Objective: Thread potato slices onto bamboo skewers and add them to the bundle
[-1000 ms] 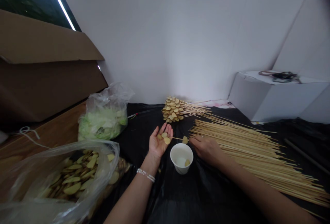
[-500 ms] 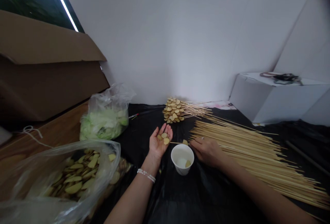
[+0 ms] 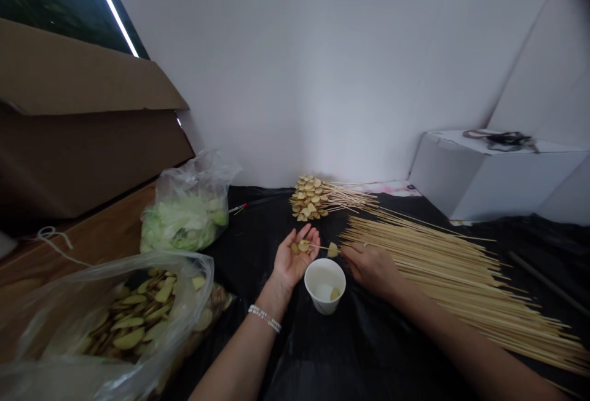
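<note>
My left hand (image 3: 286, 267) is cupped palm up, with a few potato slices (image 3: 303, 245) lying on it. My right hand (image 3: 377, 269) pinches a thin wooden skewer (image 3: 321, 246) that carries one potato slice (image 3: 332, 250) part way along. The skewer's tip reaches the slices in the left palm; whether it has pierced one I cannot tell. Just below the skewer, between both hands, stands a white paper cup (image 3: 324, 299) with a slice inside. Many loose bamboo skewers (image 3: 442, 272) lie under and beside my right forearm.
Finished potato skewers (image 3: 310, 197) are piled at the back. To the left are an open plastic bag (image 3: 209, 278) of potato slices and a clear bag of pale green leaves (image 3: 187, 219). A cardboard box (image 3: 87, 155) stands behind them, a white box (image 3: 483, 176) at right.
My left hand has shifted right, toward the cup and skewer. The skewer's tip, beside the palm earlier, now lies over the slices there. My right hand is nearly still.
</note>
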